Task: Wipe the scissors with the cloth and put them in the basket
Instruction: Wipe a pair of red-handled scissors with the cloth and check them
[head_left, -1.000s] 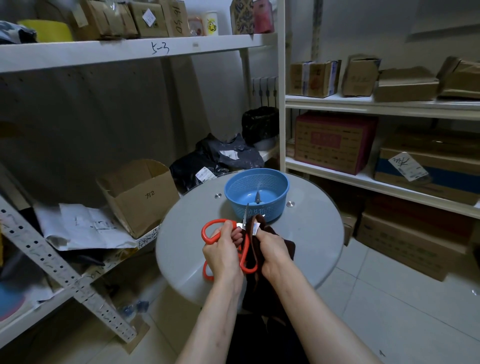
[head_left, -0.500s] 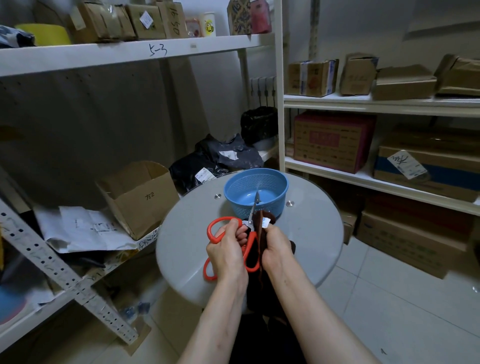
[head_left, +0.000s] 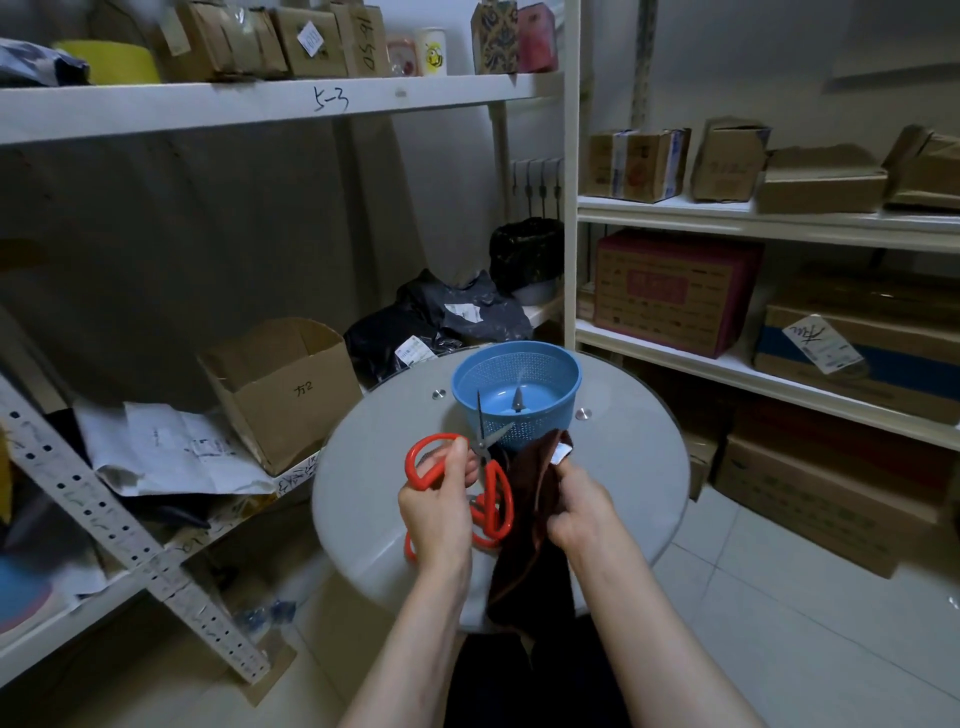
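The cloth is off the scissors: wiping looks nearly done.
The left hand grips a red loop over the table, the blades now bare and parted just before the basket; half a second ago the cloth wrapped them. The right hand, curled round the cloth, has drawn it aside rightward.
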